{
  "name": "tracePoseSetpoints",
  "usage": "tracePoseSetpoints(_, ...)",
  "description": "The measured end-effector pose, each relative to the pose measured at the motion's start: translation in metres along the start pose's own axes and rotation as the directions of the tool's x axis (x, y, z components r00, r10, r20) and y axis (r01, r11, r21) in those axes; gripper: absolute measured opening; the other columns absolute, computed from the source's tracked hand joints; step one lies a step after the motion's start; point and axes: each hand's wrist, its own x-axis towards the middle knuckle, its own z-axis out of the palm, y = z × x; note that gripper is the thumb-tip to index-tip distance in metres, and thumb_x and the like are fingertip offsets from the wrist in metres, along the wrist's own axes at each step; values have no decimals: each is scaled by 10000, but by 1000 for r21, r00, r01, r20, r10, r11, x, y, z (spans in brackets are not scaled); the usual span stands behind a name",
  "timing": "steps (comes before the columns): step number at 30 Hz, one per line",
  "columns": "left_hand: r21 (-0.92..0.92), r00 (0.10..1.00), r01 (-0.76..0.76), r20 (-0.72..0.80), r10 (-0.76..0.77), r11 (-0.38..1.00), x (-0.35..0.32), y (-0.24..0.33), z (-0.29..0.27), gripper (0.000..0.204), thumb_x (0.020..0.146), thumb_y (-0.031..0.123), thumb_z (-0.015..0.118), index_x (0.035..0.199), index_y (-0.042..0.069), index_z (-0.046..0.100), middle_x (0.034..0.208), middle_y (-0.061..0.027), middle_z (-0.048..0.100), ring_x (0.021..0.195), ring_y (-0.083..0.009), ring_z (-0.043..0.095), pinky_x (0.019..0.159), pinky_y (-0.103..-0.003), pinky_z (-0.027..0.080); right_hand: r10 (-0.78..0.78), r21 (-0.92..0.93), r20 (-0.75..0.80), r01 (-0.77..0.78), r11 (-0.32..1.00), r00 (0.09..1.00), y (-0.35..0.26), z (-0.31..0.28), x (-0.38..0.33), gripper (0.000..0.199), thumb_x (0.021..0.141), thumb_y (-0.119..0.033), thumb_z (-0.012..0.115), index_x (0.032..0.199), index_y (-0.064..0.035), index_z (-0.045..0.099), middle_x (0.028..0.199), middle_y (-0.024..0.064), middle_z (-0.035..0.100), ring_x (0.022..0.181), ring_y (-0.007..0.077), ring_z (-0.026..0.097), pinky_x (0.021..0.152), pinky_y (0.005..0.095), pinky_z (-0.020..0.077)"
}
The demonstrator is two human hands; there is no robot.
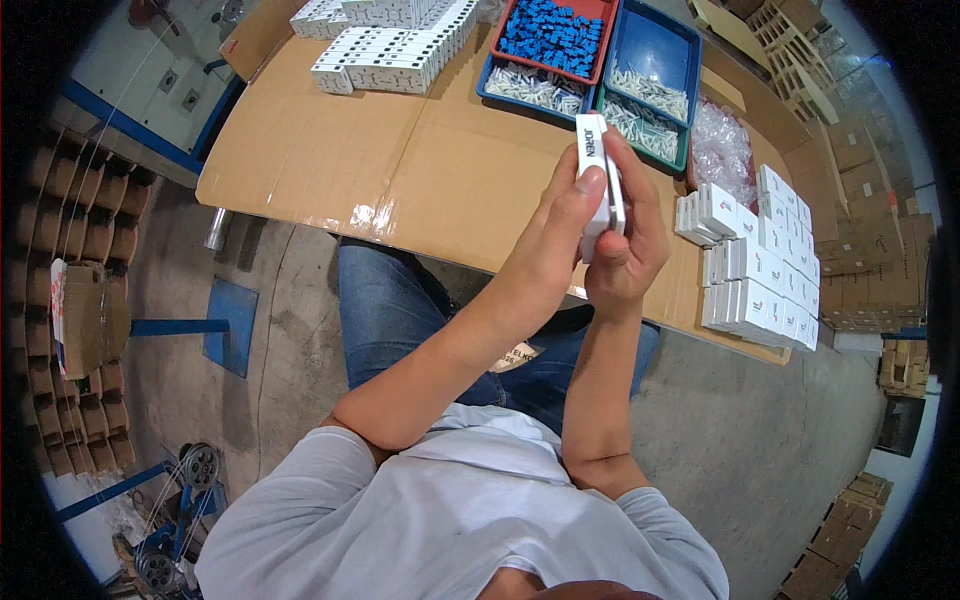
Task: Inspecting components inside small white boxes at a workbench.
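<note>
Both my hands grip a small white box (pixel 588 150) above the near right part of the cardboard-covered table (pixel 440 180). On its left side is my left hand (pixel 560 215), with the thumb pressed on the box. My right hand (pixel 635 225) wraps round the other side, fingers along its length. A dark gap runs down the box between my hands, so a flap or edge seems parted; its inside is hidden. Just beyond my hands are a blue tray (pixel 490 88) and a green tray (pixel 682 155), both with small white plastic pieces.
A red tray (pixel 607 60) of blue pieces sits atop the blue tray. Another blue tray (pixel 655 40) stands beside it. Clear plastic bags (pixel 722 150) and stacked white boxes (pixel 760 270) lie right. More white boxes (pixel 390 60) stand far left. A blue metal stand (pixel 230 325) is on the floor.
</note>
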Motion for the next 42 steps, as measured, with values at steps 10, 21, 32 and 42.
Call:
tracePoseSetpoints(10, 253, 999, -21, 50, 8, 967, 7, -2, -25, 761, 1000, 632, 442, 1508, 85, 295, 1303, -76, 498, 1043, -131, 573, 791, -317, 540, 187, 67, 67, -192, 979, 980, -9, -6, 8, 852, 999, -688, 294, 1395, 17, 562, 1536, 232, 416, 1424, 351, 401, 1165, 436, 291)
tracePoseSetpoints(21, 81, 988, 13, -154, 0, 997, 13, -4, -27, 797, 948, 775, 312, 1285, 77, 494, 1088, -114, 638, 958, -207, 681, 774, -366, 585, 109, 85, 249, -134, 987, 962, -11, -3, 6, 879, 719, -625, 770, 1358, -40, 619, 1462, 204, 526, 1374, 350, 485, 1145, 450, 336)
tracePoseSetpoints(32, 1, 970, -90, -228, 88, 996, 4, -10, -10, 544, 1049, 463, 469, 1407, 82, 320, 1167, -69, 523, 957, -96, 573, 736, -236, 515, 245, 86, 200, -266, 960, 949, -13, -2, 3, 787, 885, -686, 552, 1331, -44, 638, 1394, 205, 579, 1242, 324, 592, 980, 400, 489)
tracePoseSetpoints(42, -67, 978, -14, -211, 0, 998, -3, -16, -4, 614, 988, 570, 474, 1341, 69, 440, 1114, -97, 616, 870, -164, 676, 746, -292, 573, 160, 34, 154, -167, 985, 975, -9, -2, -2, 882, 846, -724, 592, 1398, -36, 564, 1402, 165, 580, 1153, 248, 636, 838, 323, 528)
